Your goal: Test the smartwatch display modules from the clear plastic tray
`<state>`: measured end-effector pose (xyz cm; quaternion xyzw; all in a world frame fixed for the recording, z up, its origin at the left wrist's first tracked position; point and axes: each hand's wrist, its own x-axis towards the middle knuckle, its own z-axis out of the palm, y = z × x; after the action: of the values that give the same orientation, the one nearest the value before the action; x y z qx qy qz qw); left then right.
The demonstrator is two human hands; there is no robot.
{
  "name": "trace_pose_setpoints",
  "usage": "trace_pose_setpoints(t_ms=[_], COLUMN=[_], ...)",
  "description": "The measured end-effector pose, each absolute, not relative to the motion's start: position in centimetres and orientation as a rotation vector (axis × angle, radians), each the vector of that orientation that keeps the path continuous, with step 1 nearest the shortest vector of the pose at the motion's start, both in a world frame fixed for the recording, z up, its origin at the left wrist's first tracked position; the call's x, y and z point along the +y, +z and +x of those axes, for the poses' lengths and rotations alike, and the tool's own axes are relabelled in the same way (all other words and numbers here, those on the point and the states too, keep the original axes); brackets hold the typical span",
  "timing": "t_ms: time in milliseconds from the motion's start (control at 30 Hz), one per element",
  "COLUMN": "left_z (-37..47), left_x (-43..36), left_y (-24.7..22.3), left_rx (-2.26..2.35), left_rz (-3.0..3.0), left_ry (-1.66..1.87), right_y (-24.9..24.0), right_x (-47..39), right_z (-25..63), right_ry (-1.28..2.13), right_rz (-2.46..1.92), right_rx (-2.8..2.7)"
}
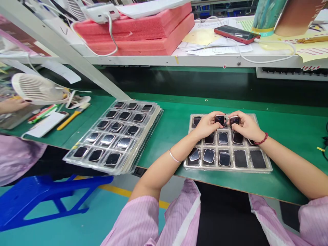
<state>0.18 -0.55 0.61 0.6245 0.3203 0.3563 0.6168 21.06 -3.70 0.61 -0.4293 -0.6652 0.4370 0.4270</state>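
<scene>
My left hand [210, 123] is closed on a square smartwatch [219, 119], its dark screen facing me. Beside it, my right hand [243, 127] grips another smartwatch [234, 120] between thumb and fingers. Both are raised over the back rows of a clear compartment tray [228, 167]. Several watch faces lie in the tray's pockets, among them a tilted one [209, 155] in the front row. Two front-row pockets at the right show only a dark lining [241, 159]. My hands and forearms hide some of the back and middle pockets.
To the left stands a stack of clear trays [107, 136] filled with watch faces. Beyond it are a yellow-handled brush [73, 118], a white fan [38, 89] and a co-worker's hand [11, 105]. A shelf [153, 60] with red foam [143, 34] and a phone [237, 34] spans the back.
</scene>
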Motion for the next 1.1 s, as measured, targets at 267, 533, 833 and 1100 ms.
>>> trace_pose_setpoints(t_ms=[267,533,833,1100], left_z=[0.05,0.09,0.06,0.08], left_x=[-0.72,-0.93,-0.55,-0.65], left_y=[1.02,1.37,0.49,0.81], left_rx=[0.782,0.748,0.76,0.771], left_rz=[1.43,1.428,1.433,1.394], left_ry=[0.825,0.842,0.806,0.809], right_y=[0.83,1.04,0.87,1.12], right_x=[-3.81,-3.83,-3.8,-3.86], right_z=[21.05,20.93,20.92,20.91], right_ry=[1.181,1.18,1.097,1.094], right_rz=[-1.163,-1.136,-1.059,-1.06], right_rx=[-1.572,-1.596,-1.667,-1.681])
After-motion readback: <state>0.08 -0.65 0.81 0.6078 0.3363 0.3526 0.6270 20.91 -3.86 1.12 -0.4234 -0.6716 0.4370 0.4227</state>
